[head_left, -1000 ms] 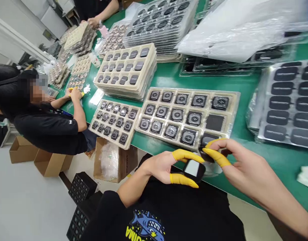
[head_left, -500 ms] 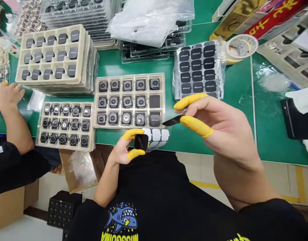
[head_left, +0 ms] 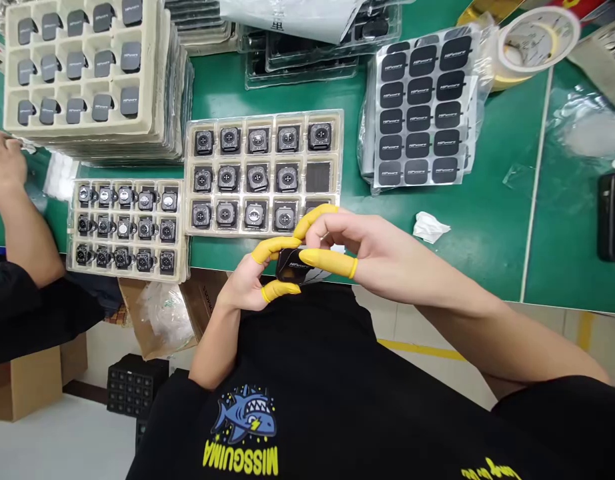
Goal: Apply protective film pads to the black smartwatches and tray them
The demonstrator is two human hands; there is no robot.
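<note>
Held by its sides in my left hand [head_left: 242, 283] is a smartwatch body [head_left: 283, 272], with yellow covers on the thumb and finger. My right hand [head_left: 372, 257], also with yellow finger covers, pinches a thin black sticker [head_left: 298, 265] bearing pale lettering. The sticker lies over the watch's face; whether it is pressed down all the way I cannot tell. Just beyond my hands sits a beige tray [head_left: 241, 160] of watch bodies, back side up, its near right corner hidden by my right hand. A sheet of similar black stickers [head_left: 418, 118] lies at the right.
A second watch tray [head_left: 180, 267] stands left, below a tall stack of beige trays [head_left: 162, 73]. Tape rolls [head_left: 532, 47], a crumpled white scrap [head_left: 430, 227] and a black device [head_left: 612, 217] are right. Another person's arm [head_left: 22, 213] rests at the far left.
My right hand has moved left and brought the sticker from beside the tray onto the watch in my left hand. The view has shifted closer to the table, and a white scrap now shows.
</note>
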